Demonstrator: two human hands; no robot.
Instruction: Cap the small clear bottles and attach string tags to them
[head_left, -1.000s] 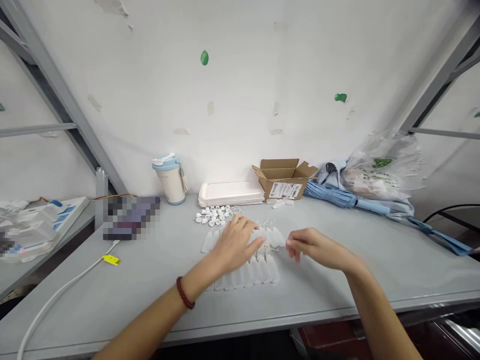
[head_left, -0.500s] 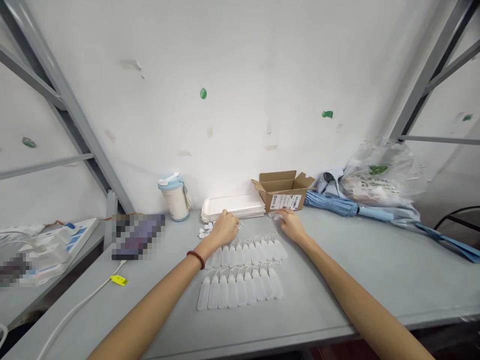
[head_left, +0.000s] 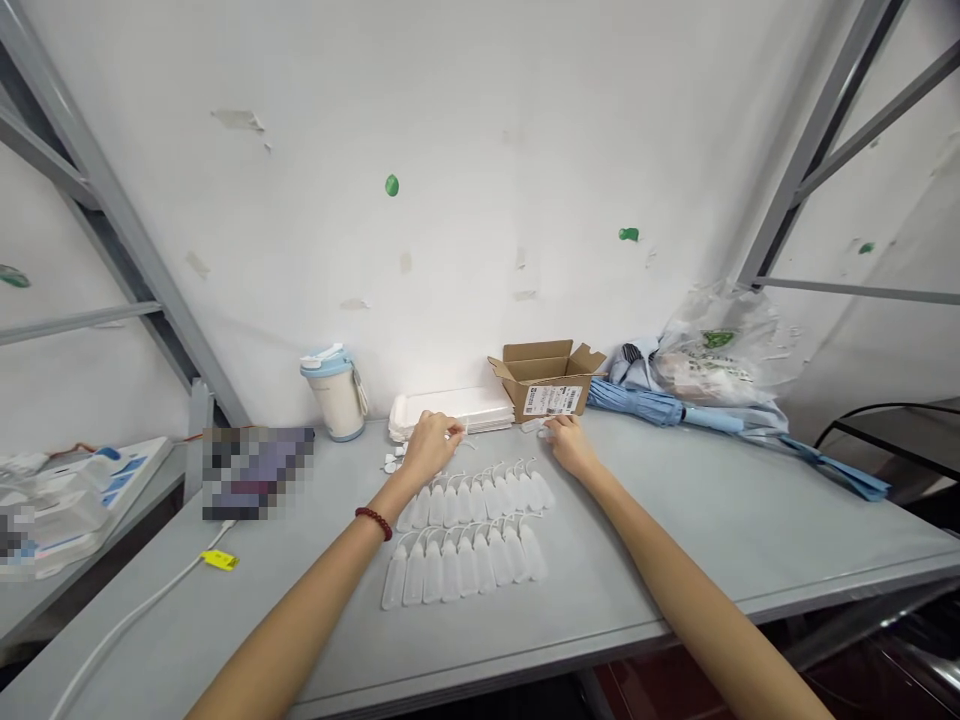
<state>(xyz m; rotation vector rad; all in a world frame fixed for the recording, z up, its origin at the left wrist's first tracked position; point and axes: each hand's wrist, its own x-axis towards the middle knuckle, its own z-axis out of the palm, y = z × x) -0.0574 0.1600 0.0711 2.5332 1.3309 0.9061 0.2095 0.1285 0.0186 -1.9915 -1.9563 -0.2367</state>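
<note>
My left hand point(head_left: 433, 442) is closed in a pinch above the back of the two rows. At its fingertips is a small white piece with a thin strand, partly hidden. Beside that wrist lie a few small white parts point(head_left: 393, 460). My right hand point(head_left: 573, 446) has its fingers closed on a small translucent bottle point(head_left: 545, 432) in front of the cardboard box. Between my forearms, small translucent bottles lie side by side in a back row point(head_left: 480, 500) and a front row point(head_left: 465, 567), each with a thin curved white strand at its top.
A cardboard box point(head_left: 555, 399) with raised flaps stands by the wall, beside white flat trays point(head_left: 480, 408). Left are a lidded cup point(head_left: 335, 398), a blurred dark device point(head_left: 259, 473) and a white cable point(head_left: 142, 610). Right lie a blue umbrella point(head_left: 637, 402) and a plastic bag point(head_left: 709, 350).
The view has shifted slightly, so everything sits further left. My left hand has turned a little, its fingertips raised with the white piece. My right hand stays by the box's front.
</note>
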